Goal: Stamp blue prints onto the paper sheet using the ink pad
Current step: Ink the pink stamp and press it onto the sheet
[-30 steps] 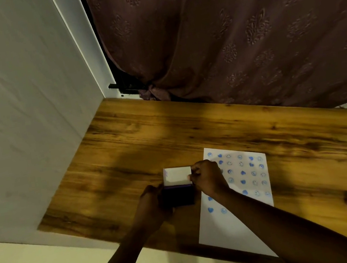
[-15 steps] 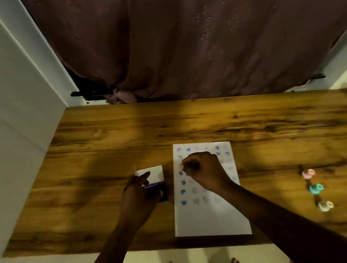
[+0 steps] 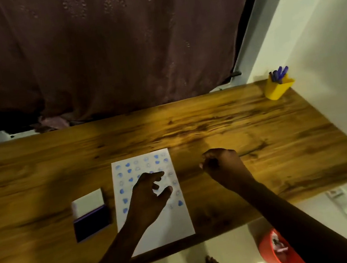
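Note:
The white paper sheet [image 3: 161, 231] lies on the wooden table [image 3: 234, 121], its upper part covered with rows of blue prints. Left of it sits the open ink pad [image 3: 91, 224], with a dark ink surface and a white lid folded back. My left hand [image 3: 148, 194] hovers over the middle of the sheet, fingers spread, holding nothing. My right hand [image 3: 221, 167] is curled into a fist above the bare table, right of the sheet. Only a small pale tip of the stamp shows at its fingertips; the rest is hidden.
A yellow cup with blue pens [image 3: 278, 88] stands at the table's back right corner against the wall. A dark curtain [image 3: 109, 50] hangs behind the table. On the floor are a red bucket [image 3: 278, 251] and my bare feet.
My right hand left the sheet and moved right, over the bare table. My left hand let go of the ink pad and moved over the paper. The view swung right.

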Demonstrator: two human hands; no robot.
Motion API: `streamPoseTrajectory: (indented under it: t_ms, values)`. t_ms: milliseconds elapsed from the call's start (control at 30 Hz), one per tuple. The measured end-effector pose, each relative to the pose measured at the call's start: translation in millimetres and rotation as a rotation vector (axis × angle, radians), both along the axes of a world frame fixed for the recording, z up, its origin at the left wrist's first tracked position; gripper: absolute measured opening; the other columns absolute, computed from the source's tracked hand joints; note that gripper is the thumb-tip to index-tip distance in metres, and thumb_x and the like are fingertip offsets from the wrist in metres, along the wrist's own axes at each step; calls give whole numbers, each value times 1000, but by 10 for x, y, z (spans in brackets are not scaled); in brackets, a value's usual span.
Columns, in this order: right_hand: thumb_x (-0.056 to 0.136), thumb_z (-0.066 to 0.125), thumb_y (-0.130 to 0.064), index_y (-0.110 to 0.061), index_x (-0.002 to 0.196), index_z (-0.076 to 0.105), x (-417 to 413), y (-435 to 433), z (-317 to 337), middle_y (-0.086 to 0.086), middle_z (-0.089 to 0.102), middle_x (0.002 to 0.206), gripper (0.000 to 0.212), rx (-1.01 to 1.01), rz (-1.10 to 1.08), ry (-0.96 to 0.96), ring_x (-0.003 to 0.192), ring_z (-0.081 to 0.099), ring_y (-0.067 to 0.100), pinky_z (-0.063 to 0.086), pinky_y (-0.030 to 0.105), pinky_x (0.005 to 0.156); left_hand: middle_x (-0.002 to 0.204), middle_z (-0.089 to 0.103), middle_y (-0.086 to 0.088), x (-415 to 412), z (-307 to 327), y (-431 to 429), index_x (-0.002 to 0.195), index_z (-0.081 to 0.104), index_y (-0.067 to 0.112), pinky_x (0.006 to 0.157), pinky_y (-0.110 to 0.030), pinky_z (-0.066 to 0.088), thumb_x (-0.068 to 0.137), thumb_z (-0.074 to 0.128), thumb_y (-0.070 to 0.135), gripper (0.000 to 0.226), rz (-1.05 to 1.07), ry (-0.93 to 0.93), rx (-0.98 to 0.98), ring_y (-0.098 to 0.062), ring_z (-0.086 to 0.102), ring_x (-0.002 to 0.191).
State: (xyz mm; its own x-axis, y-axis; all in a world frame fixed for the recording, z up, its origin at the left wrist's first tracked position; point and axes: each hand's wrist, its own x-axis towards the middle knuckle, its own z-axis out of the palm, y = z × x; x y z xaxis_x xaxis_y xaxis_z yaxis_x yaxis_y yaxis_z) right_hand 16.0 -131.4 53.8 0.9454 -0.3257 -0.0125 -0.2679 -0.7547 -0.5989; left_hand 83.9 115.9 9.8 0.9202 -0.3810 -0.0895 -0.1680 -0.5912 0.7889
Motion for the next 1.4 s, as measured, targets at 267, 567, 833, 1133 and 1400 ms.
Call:
streamPoseTrajectory:
  t_ms: [267, 567, 833, 1133, 1400]
  values:
    - [92, 67, -26, -16, 132, 61, -129, -670, -154, 9, 66, 123, 41, -323, -16, 260, 111, 65, 27, 60, 43, 85, 122, 65, 5, -164, -35, -470, 127, 64, 23, 75, -18, 54, 83, 83, 29, 48, -57, 8, -31, 1, 61, 91]
    - [95, 58, -19, -9, 105, 67, -60, -922, -336, 13, 71, 108, 16, -397, 16, 374, 102, 67, 32, 58, 39, 81, 119, 64, 5, -283, 18, -581, 127, 67, 20, 76, -19, 55, 85, 81, 26, 44, -17, 47, -63, -5, 63, 92]
    - [89, 75, -31, -13, 82, 76, 121, -801, -100, 1, 74, 84, 19, 29, 16, 142, 78, 69, 16, 54, 31, 70, 120, 69, 1, -285, 35, -567, 125, 69, 21, 79, -25, 62, 89, 78, 23, 37, 0, 59, -163, -11, 69, 97]
    - [90, 75, -35, -8, 86, 80, 364, 164, 273, 5, 73, 65, 27, 673, 3, 160, 54, 63, 11, 49, 21, 49, 118, 68, 23, -185, 284, -313, 135, 61, 41, 75, 5, 45, 93, 72, 34, 44, 69, 67, -306, 23, 64, 89]
    - [88, 77, -38, -12, 92, 81, 537, 881, 234, 10, 80, 86, 27, 820, 124, 308, 63, 68, 9, 55, 20, 59, 98, 80, 18, -142, 231, 347, 112, 76, 29, 88, -31, 63, 90, 76, 13, 28, 226, 169, -480, -5, 77, 93]
